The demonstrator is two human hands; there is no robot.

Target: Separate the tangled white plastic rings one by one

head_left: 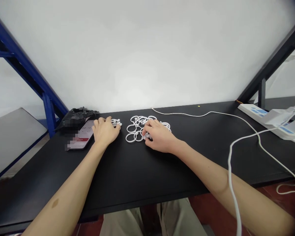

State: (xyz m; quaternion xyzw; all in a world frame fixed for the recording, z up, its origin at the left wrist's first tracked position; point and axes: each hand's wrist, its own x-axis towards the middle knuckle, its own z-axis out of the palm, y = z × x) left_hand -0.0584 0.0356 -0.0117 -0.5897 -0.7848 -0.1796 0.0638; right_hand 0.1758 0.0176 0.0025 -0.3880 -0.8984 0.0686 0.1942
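A spread of thin white plastic rings [131, 137] with small knobs lies on the black table, several overlapping. My right hand [159, 135] rests over the right part of this pile, its fingers curled down and the thumb close to the index finger, around a ring. Some rings are hidden beneath its palm. A smaller cluster of white rings [116, 122] lies to the left. Beside it my left hand [104, 130] is palm down with fingers apart, thumb side touching the cluster; its fingertips are partly hidden.
Left of my left hand lies a phone [85, 136] with a lit screen, and behind it a crumpled black plastic bag [76, 116]. A white cable [186, 114] runs across the table and over my right forearm. White devices [272, 121] stand at the right, near a metal frame.
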